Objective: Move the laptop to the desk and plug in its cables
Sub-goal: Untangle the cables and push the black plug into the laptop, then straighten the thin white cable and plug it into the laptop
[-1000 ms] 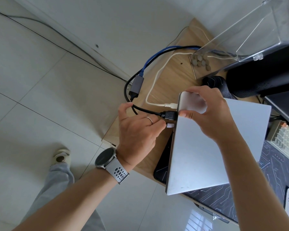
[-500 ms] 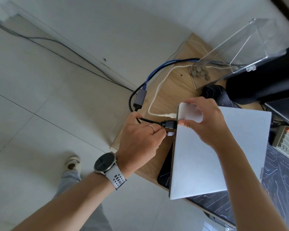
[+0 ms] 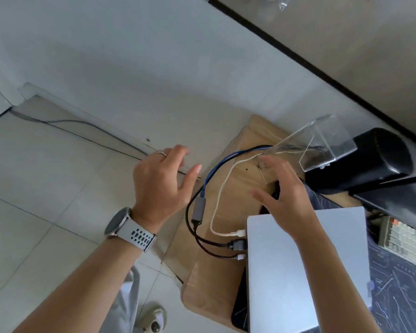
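One closed laptop [image 3: 305, 267] lies on the worktop [image 3: 235, 186], on a dark mat [image 3: 399, 280]. Three cables meet its left edge: one white cable [image 3: 220, 195] farthest, a black cable [image 3: 211, 241] in the middle and a thinner black one [image 3: 216, 254] nearest. Both hands hold nothing, fingers spread wide: the left hand [image 3: 163, 186] over the floor, the right hand [image 3: 286, 193] above the laptop's far-left corner. One keyboard [image 3: 404, 241] sits right.
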Action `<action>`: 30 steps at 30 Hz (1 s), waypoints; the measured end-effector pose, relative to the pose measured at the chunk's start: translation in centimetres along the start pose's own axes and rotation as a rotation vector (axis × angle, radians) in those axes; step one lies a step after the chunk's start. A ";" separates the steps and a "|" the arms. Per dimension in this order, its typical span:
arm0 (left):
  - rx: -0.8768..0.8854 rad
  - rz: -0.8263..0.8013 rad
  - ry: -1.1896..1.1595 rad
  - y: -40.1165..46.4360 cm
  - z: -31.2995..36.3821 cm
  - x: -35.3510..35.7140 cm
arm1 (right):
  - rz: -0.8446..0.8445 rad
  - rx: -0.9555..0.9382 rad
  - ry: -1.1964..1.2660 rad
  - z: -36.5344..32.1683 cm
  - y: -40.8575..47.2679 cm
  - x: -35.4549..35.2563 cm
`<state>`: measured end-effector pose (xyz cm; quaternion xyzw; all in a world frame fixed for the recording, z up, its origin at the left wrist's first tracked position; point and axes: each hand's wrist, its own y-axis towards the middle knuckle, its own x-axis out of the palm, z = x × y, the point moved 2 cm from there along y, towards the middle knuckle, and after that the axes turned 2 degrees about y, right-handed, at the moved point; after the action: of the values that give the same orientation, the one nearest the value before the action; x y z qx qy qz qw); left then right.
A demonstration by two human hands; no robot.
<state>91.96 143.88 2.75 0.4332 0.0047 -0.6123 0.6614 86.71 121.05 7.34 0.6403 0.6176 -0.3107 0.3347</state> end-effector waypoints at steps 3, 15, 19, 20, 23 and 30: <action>-0.034 0.004 0.006 2.7 -2.8 1.2 | 0.019 -0.026 -0.077 -0.7 3.8 0.7; -0.176 -0.111 0.089 6.0 -14.9 8.1 | -0.250 0.057 -0.354 4.0 21.0 10.1; -0.239 -0.130 0.109 4.9 -17.9 10.3 | -0.492 0.060 -0.675 8.5 25.4 15.5; -0.254 -0.134 0.107 4.6 -18.8 10.7 | -0.549 0.046 -0.790 9.5 26.1 16.8; -0.309 -0.157 0.086 3.2 -21.4 11.7 | -0.712 0.017 -1.090 12.0 27.1 19.8; -0.375 -0.263 0.124 -0.4 -24.4 11.8 | -0.844 0.195 -1.212 16.3 27.2 21.3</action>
<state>107.41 148.59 -19.04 0.3352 0.2157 -0.6537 0.6433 115.05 119.89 -18.25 0.0919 0.4879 -0.7648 0.4105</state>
